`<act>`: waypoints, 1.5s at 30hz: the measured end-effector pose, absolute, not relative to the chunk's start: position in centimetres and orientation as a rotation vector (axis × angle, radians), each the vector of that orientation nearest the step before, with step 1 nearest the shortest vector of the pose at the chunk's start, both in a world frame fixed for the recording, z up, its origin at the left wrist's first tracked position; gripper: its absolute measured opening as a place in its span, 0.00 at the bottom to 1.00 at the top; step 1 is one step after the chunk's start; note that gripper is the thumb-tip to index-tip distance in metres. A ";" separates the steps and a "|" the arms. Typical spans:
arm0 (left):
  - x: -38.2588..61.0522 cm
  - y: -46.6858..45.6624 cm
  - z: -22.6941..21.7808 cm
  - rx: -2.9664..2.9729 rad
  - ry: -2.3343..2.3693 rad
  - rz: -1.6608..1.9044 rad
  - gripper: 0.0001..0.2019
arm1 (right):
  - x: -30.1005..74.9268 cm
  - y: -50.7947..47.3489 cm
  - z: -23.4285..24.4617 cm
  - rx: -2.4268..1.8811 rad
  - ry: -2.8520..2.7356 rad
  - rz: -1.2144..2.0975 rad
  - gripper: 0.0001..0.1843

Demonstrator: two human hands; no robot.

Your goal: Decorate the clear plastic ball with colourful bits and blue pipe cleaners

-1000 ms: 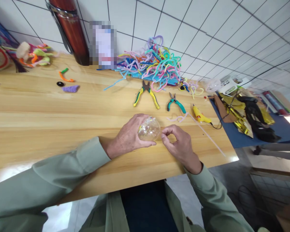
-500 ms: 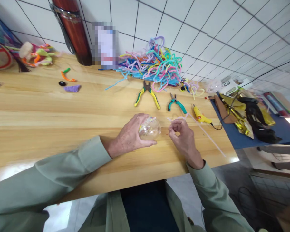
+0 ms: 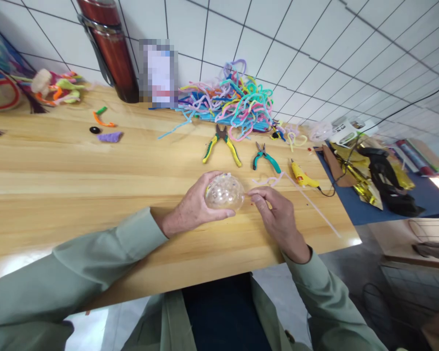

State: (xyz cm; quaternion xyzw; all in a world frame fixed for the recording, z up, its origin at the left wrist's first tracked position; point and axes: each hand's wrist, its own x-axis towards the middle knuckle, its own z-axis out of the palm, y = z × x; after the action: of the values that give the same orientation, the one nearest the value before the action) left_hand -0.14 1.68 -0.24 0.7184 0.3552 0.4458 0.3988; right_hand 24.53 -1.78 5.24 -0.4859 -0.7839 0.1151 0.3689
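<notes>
A clear, see-through ball [image 3: 225,193] with small coloured specks inside rests in my left hand [image 3: 190,204], whose thumb and fingers curve around it. Close to the ball's right side, my right hand [image 3: 280,217] is closed in a pinch. Whatever lies between its fingertips is too small to make out. Just beyond that hand a pale pink pipe cleaner [image 3: 311,204], bent at one end, lies on the wooden table [image 3: 139,170].
Behind my hands lie yellow-green pliers [image 3: 236,151], teal pliers [image 3: 271,161] and a yellow glue gun [image 3: 303,175] with a cord. A heap of pipe cleaners [image 3: 241,105], a phone [image 3: 159,73] and a red flask [image 3: 113,53] stand along the tiled wall.
My right hand has turned, and its pinched fingertips have come left, up to the ball's side. The ball has shifted slightly in my left hand, which stays around it.
</notes>
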 end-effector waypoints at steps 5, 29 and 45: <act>-0.3 1.6 -0.3 1.723 0.869 1.110 0.46 | 23.0 -1.4 5.7 -1.339 -1.809 0.546 0.06; 0.2 1.6 -1.1 1.972 1.032 1.190 0.43 | 21.9 -0.7 3.4 -1.449 -1.643 0.852 0.11; -0.7 2.1 -0.2 1.890 1.028 1.105 0.44 | 32.9 8.7 2.9 -1.912 -1.884 -0.035 0.13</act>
State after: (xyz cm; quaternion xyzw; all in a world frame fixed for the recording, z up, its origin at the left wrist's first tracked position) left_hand -0.72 2.11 -0.23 0.7310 0.3976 0.4272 0.3536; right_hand 32.91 8.66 2.89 -0.6937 -0.6835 -0.0125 0.2267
